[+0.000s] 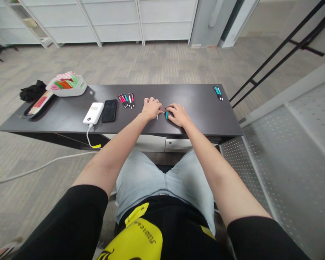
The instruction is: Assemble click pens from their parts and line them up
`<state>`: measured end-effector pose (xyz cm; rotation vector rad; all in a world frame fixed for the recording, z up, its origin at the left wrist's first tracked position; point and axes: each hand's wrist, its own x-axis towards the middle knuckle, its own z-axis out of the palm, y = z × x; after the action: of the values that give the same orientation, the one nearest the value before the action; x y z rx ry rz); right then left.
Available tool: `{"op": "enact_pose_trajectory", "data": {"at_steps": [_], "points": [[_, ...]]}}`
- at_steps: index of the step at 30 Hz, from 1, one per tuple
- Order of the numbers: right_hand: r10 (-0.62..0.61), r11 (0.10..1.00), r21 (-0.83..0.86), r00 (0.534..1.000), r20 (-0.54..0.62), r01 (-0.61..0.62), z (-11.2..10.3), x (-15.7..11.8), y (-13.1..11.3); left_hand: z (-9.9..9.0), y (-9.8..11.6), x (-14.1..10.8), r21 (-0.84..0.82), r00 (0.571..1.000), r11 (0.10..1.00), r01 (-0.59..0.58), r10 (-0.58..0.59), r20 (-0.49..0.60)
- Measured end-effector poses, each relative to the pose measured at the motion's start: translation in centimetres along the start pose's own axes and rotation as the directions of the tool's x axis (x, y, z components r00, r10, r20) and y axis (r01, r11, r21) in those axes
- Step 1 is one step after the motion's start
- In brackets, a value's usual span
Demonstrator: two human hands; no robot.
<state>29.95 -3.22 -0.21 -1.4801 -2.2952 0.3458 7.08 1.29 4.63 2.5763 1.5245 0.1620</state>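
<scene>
Centrally in frame: left hand point(152, 108), half-curled, hold unclear; right hand point(179, 114), half-curled, touched teal pen part point(166, 115), which wanted light, steady fingertips.

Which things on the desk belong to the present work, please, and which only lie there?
Seem in use:
- teal piece at right hand
- white piece near left hand
- probably left pen group, right pen group

Seem just lying about:
- black phone
- white device
- basket
- tray
- black bundle
</scene>
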Motion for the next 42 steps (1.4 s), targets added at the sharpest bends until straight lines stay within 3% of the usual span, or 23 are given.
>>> {"op": "enact_pose_trajectory", "data": {"at_steps": [4, 8, 12, 16, 19, 22, 25, 28, 30, 32, 36, 42], "points": [[0.004, 1.000, -0.019, 1.000, 0.013, -0.004, -0.2, -0.2, -0.2, 0.4, -0.5, 0.3, -0.139, 0.992, 0.989, 0.043, -0.058, -0.109], [0.007, 1.000, -0.002, 1.000, 0.007, -0.007, -0.2, -0.3, 0.0, 0.6, -1.4, -1.4, -0.378, 0.945, 0.924, 0.067, -0.180, -0.272], [-0.023, 0.999, 0.036, 1.000, -0.001, 0.023, 0.1, -0.3, 0.5, 1.2, -2.0, -4.6, -0.570, 0.932, 0.820, 0.055, -0.248, -0.266], [-0.044, 0.997, 0.063, 0.998, -0.033, 0.046, 0.6, -0.1, 1.3, 2.8, -2.1, -7.4, -0.745, 0.884, 0.665, 0.055, -0.379, -0.274], [-0.036, 0.995, 0.090, 0.997, -0.072, 0.043, 1.0, 0.2, 2.2, 4.2, -1.9, -8.3, -0.800, 0.864, 0.597, 0.065, -0.435, -0.255], [0.035, 0.986, 0.164, 0.987, -0.157, -0.009, 1.3, 0.5, 3.4, 5.1, -1.8, -8.4, -0.808, 0.863, 0.585, 0.070, -0.442, -0.246], [0.212, 0.941, 0.318, 0.932, -0.294, -0.114, 1.7, 0.8, 4.8, 5.3, -1.9, -8.2, -0.810, 0.865, 0.582, 0.072, -0.441, -0.240], [0.423, 0.843, 0.506, 0.807, -0.411, -0.183, 1.8, 1.2, 6.2, 5.1, -2.0, -8.1, -0.820, 0.876, 0.569, 0.060, -0.424, -0.230], [0.511, 0.778, 0.602, 0.738, -0.440, -0.180, 1.7, 1.5, 6.8, 5.0, -2.0, -8.1, -0.829, 0.879, 0.556, 0.052, -0.419, -0.226], [0.550, 0.733, 0.661, 0.714, -0.433, -0.164, 1.5, 1.6, 6.8, 4.9, -1.9, -8.1, -0.837, 0.879, 0.545, 0.043, -0.418, -0.228], [0.470, 0.762, 0.627, 0.806, -0.360, -0.164, 1.2, 1.2, 5.1, 4.8, -2.0, -8.0, -0.840, 0.882, 0.542, 0.019, -0.405, -0.242], [0.246, 0.858, 0.507, 0.933, -0.262, -0.084, 2.6, 0.6, -0.1, 4.8, -2.2, -7.9, -0.858, 0.873, 0.514, 0.009, -0.423, -0.244]]}}
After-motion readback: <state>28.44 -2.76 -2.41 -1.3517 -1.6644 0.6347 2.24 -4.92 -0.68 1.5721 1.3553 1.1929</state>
